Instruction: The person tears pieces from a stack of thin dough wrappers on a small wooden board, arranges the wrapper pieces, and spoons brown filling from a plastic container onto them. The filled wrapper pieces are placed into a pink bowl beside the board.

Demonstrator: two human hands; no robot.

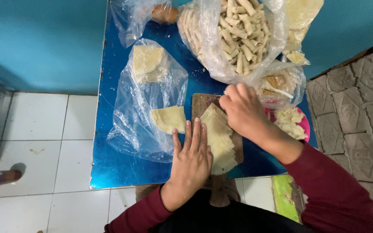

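Wrapper stack [219, 138] – centre frame, on board [201, 103], blue worktop [113, 164]. Left hand [191, 162] flat, fingers apart, pinning stack's left edge. Right hand [242, 110] fingers together at stack's top corner, poss. pinching a sheet – can't tell. Risk: thin sheet tears or lifts two at once; stack overhangs board's near edge, may slide.

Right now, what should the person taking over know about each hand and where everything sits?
Left hand: flat, palm down, pressing the near edge of the wrapper stack on the wooden board.
Right hand: fingers curled at the stack's far corner, by the small bag with a white spoon; whether it has a grip on anything is unclear.
Done: many finished rolls in the big clear bag.
Left: stacked wrappers, more wrappers in the left bag, filling on the pink plate.
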